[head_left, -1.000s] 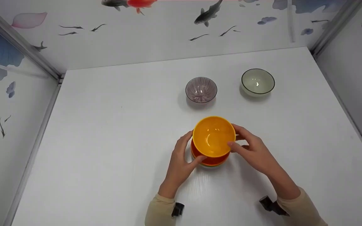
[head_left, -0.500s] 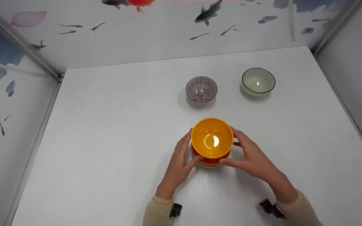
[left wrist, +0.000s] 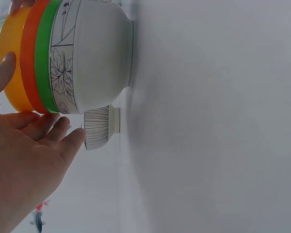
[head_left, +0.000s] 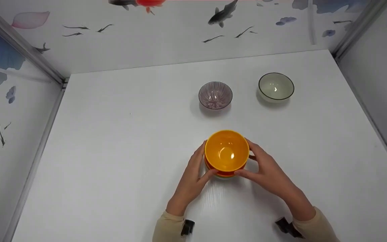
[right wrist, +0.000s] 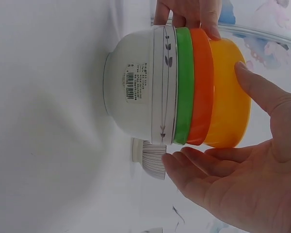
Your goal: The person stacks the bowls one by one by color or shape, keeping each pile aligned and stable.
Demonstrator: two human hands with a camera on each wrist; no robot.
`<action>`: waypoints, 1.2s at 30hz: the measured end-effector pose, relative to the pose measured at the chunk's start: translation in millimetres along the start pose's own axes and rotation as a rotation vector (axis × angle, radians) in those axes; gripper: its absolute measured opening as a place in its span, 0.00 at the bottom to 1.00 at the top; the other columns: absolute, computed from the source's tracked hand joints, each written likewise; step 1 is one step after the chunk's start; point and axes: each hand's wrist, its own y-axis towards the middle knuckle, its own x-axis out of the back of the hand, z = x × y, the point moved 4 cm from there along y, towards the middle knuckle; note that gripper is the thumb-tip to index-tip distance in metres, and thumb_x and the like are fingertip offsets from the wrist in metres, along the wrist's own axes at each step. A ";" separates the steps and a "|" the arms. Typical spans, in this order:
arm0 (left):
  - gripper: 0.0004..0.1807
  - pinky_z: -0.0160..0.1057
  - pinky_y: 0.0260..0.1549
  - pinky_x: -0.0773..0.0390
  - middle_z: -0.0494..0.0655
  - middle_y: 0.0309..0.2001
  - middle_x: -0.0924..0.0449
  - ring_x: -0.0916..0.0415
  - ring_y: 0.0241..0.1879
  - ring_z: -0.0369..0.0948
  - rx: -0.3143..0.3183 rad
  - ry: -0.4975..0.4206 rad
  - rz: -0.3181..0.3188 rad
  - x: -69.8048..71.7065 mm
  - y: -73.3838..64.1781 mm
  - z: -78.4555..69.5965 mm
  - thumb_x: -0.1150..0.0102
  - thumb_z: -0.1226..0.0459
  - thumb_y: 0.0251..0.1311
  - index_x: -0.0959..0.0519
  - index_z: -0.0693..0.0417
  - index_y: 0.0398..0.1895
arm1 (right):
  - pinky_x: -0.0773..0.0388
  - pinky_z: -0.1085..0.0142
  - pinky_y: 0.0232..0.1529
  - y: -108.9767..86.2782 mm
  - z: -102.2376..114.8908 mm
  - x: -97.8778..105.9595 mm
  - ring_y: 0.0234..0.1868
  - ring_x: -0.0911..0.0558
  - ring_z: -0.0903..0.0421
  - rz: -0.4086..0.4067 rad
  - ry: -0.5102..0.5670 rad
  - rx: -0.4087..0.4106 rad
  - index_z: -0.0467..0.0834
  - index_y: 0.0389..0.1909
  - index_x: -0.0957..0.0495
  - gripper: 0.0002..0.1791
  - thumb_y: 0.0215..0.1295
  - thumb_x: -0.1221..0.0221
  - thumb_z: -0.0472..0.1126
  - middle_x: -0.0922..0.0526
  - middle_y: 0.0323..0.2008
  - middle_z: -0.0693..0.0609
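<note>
A yellow bowl (head_left: 227, 148) tops a nested stack near the table's middle. My left hand (head_left: 190, 181) and right hand (head_left: 270, 174) grip it from both sides, thumbs on its near wall and fingers round the sides. Beneath it, in the right wrist view, come an orange bowl (right wrist: 202, 87) and a green bowl (right wrist: 184, 87). At the bottom stands a white bowl (left wrist: 104, 58) with a drawn leaf band and a barcode label (right wrist: 136, 82). Some fingers of each hand reach down beside the lower bowls; whether they touch these I cannot tell.
Behind the stack stands a ribbed purple glass bowl (head_left: 215, 95). Farther back to the right is a pale green glass bowl (head_left: 276, 86) with a dark rim. White panels with painted fish (head_left: 223, 14) enclose the white table (head_left: 113, 141) at the back and sides.
The yellow bowl has come down and slightly left onto the stack, covering more of the orange bowl. My right thumb has shifted from the bowl's right rim to its near side.
</note>
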 end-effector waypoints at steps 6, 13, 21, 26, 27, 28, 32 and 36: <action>0.46 0.49 0.77 0.46 0.44 0.80 0.50 0.50 0.79 0.43 0.016 0.003 0.019 -0.4 -1.7 1.4 0.43 0.47 0.67 0.54 0.48 0.81 | 0.26 0.45 0.66 -2.0 -3.6 -3.6 0.72 0.31 0.44 0.001 -0.010 -0.022 0.45 0.77 0.45 0.53 0.55 0.27 0.52 0.36 0.75 0.47; 0.46 0.48 0.78 0.47 0.44 0.80 0.51 0.52 0.79 0.43 0.018 -0.005 0.037 0.0 -3.2 1.6 0.43 0.47 0.67 0.55 0.48 0.81 | 0.26 0.45 0.66 -2.8 -6.5 -7.4 0.71 0.31 0.44 0.001 -0.006 -0.025 0.45 0.77 0.44 0.52 0.55 0.28 0.53 0.35 0.74 0.47; 0.46 0.47 0.79 0.49 0.44 0.81 0.53 0.54 0.80 0.42 0.031 -0.014 0.057 -0.3 -4.8 1.8 0.44 0.47 0.68 0.56 0.50 0.81 | 0.25 0.45 0.65 -4.7 -8.8 -9.3 0.71 0.31 0.43 -0.008 -0.009 -0.011 0.44 0.77 0.45 0.52 0.55 0.28 0.52 0.35 0.74 0.46; 0.46 0.48 0.79 0.50 0.43 0.81 0.54 0.55 0.80 0.42 0.018 -0.032 0.056 -0.3 -5.3 1.7 0.44 0.49 0.69 0.56 0.50 0.81 | 0.25 0.45 0.65 -4.9 -9.9 -10.6 0.71 0.31 0.43 -0.006 -0.010 -0.013 0.45 0.77 0.44 0.52 0.56 0.28 0.53 0.35 0.74 0.47; 0.46 0.48 0.79 0.50 0.43 0.81 0.54 0.55 0.80 0.42 0.017 -0.033 0.056 -0.4 -5.3 1.8 0.44 0.49 0.69 0.56 0.50 0.81 | 0.25 0.45 0.65 -4.8 -9.9 -10.8 0.71 0.31 0.43 -0.006 -0.009 -0.014 0.45 0.77 0.44 0.52 0.56 0.29 0.53 0.35 0.74 0.47; 0.46 0.48 0.79 0.50 0.44 0.81 0.54 0.55 0.80 0.42 0.016 -0.032 0.056 -0.6 -5.4 2.0 0.44 0.49 0.69 0.56 0.50 0.81 | 0.25 0.45 0.65 -4.7 -10.1 -11.0 0.71 0.31 0.43 -0.007 -0.010 -0.014 0.45 0.76 0.44 0.52 0.56 0.28 0.54 0.35 0.74 0.47; 0.46 0.48 0.79 0.50 0.43 0.81 0.54 0.55 0.80 0.42 0.026 -0.029 0.059 -0.7 -6.0 2.2 0.44 0.49 0.69 0.56 0.49 0.81 | 0.25 0.46 0.65 -4.3 -10.4 -12.0 0.71 0.30 0.44 -0.008 -0.023 -0.016 0.45 0.76 0.44 0.52 0.56 0.29 0.54 0.35 0.74 0.47; 0.46 0.47 0.79 0.50 0.43 0.81 0.54 0.55 0.80 0.42 0.032 -0.023 0.062 -0.3 -6.1 2.0 0.44 0.48 0.69 0.56 0.49 0.81 | 0.25 0.46 0.65 -3.9 -11.0 -12.3 0.71 0.31 0.44 -0.007 -0.028 -0.023 0.45 0.77 0.45 0.52 0.55 0.29 0.54 0.35 0.74 0.47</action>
